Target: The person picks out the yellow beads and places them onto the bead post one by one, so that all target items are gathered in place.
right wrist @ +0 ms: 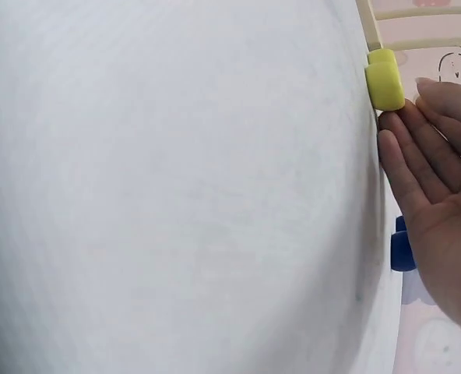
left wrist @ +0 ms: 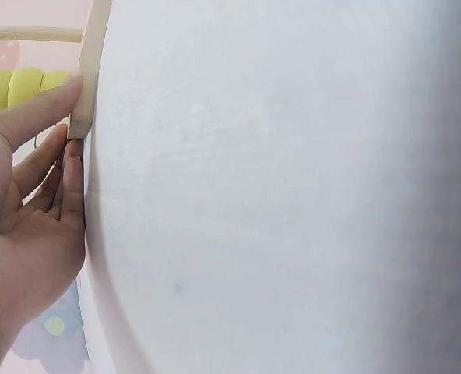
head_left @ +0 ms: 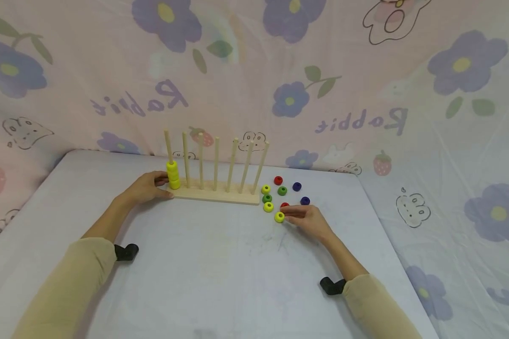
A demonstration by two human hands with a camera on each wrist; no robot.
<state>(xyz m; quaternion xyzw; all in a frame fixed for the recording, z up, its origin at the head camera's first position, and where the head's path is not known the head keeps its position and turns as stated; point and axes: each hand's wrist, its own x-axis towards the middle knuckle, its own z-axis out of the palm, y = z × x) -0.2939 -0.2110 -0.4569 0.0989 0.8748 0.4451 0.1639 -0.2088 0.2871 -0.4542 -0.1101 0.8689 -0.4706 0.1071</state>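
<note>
A wooden peg stand with a row of upright pegs sits toward the back of the table. Several yellow beads are stacked on its leftmost peg; the other pegs are bare. My left hand holds the stand's left end, thumb at the front corner and fingers round the end, as the left wrist view also shows. Beside a loose yellow bead is my right hand, its fingers fairly straight. In the right wrist view the fingertips meet the yellow bead, while the thumb stands apart from it.
Loose beads lie right of the stand: yellow, green, red and blue. Another red bead is partly hidden by the right hand. A patterned cloth hangs behind the white table.
</note>
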